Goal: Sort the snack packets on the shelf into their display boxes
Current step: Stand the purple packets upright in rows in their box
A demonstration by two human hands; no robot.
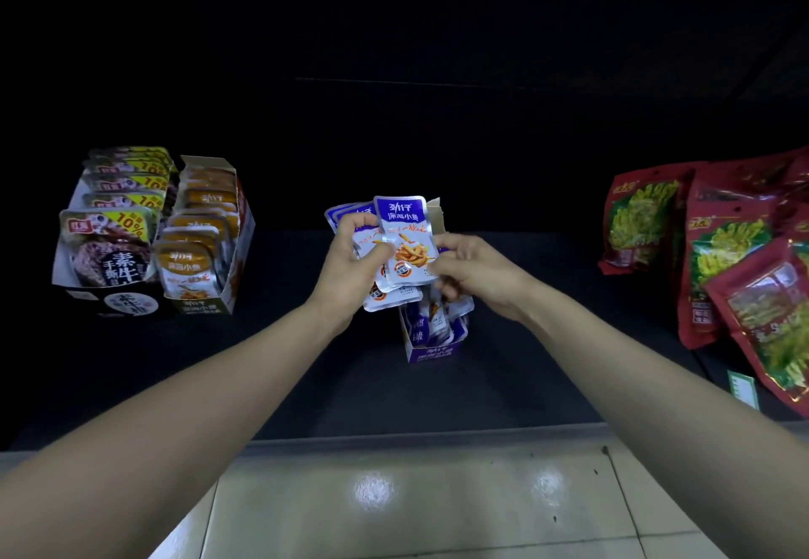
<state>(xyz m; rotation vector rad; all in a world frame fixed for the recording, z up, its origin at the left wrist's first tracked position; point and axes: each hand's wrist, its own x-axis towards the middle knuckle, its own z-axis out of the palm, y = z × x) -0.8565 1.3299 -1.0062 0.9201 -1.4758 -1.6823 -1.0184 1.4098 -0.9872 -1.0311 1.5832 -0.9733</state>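
Over the middle of the dark shelf (306, 366), the left hand (346, 265) holds a fanned stack of blue-and-white foil snack packets (405, 230). Its fingers (357, 222) are curled over the stack's upper left edge and the thumb presses on the front. The right hand (481, 271) meets the same stack from the other side, pinching the lower right edge of the front packet between thumb and curled fingers.

Just below and behind the hands, a purple cardboard display box (431, 352) stands on the shelf. More packets of the same kind sit in it, upright and loosely leaning.

At the shelf's left end, a black display box of grey-and-yellow packets (105, 252) touches an olive display box of brown-topped packets (201, 234), and both are filled in rows. On the right, well apart from the hands, red plastic bags with green printed contents (648, 225) lean and overlap in a loose pile. A small green tag (744, 387) hangs at the shelf edge beneath them. Pale floor tiles (416, 506) show below the shelf.
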